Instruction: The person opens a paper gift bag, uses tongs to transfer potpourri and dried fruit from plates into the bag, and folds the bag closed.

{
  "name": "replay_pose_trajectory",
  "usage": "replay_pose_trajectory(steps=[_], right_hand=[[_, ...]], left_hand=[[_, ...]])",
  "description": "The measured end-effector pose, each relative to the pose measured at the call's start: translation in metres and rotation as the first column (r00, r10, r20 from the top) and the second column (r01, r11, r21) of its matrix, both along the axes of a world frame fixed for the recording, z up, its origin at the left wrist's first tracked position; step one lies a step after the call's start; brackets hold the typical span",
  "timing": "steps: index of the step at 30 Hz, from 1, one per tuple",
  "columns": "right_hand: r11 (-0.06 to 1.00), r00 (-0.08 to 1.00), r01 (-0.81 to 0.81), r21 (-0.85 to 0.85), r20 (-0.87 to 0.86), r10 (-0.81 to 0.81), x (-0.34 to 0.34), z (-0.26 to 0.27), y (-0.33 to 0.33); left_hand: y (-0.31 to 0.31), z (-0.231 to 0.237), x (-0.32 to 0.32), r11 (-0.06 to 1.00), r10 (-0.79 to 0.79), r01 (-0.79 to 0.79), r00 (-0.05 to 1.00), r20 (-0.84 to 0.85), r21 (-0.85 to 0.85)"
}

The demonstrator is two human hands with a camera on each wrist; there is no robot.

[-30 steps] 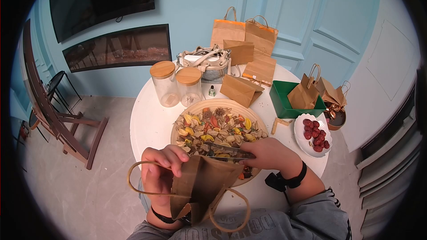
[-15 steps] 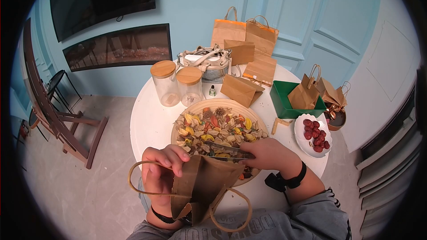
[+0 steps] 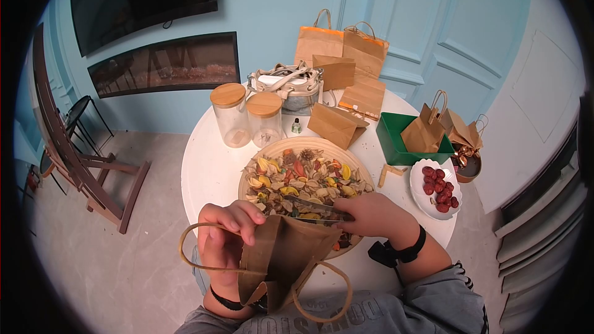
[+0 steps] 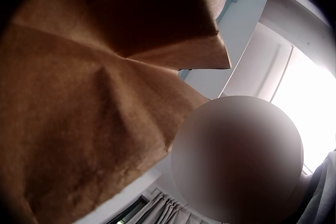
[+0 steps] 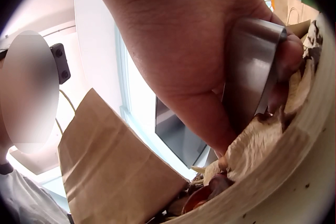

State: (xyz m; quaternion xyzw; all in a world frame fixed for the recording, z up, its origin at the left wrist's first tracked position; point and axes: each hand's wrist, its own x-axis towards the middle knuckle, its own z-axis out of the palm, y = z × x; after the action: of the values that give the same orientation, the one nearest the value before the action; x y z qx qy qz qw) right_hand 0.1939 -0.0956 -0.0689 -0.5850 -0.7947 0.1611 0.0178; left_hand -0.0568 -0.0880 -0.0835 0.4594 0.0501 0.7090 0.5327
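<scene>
My left hand [image 3: 228, 230] holds a small brown paper bag [image 3: 294, 250] by its edge near one handle. The bag tilts with its mouth toward me, its twisted handles hanging out to both sides. In the left wrist view the creased bag [image 4: 79, 113] fills much of the picture. With my right hand [image 3: 378, 215] I grip metal tongs [image 5: 249, 69], whose arms reach left over the potpourri [image 3: 297, 176]. This dried mix of petals, cones and yellow and red pieces fills a round wooden tray [image 3: 369, 193]. The tong tips lie close to the bag's far edge.
Two glass jars [image 3: 230, 124] with wooden lids, a handbag [image 3: 297, 100] and a small bottle [image 3: 296, 126] stand behind the tray. Several paper bags [image 3: 318, 46] are at the back. Right are a green bin [image 3: 391, 142] and a white bowl [image 3: 421, 195] of dried red dates.
</scene>
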Motion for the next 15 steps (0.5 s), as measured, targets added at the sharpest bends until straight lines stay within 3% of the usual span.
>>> replay_pose_trajectory(steps=[15], right_hand=[[0.999, 1.000, -0.018, 0.040, -0.004, 0.018, -0.0064, 0.0035, -0.0046]], left_hand=[[0.0000, -0.0003, -0.0003, 1.000, 0.021, -0.021, 1.000, 0.006, -0.009]])
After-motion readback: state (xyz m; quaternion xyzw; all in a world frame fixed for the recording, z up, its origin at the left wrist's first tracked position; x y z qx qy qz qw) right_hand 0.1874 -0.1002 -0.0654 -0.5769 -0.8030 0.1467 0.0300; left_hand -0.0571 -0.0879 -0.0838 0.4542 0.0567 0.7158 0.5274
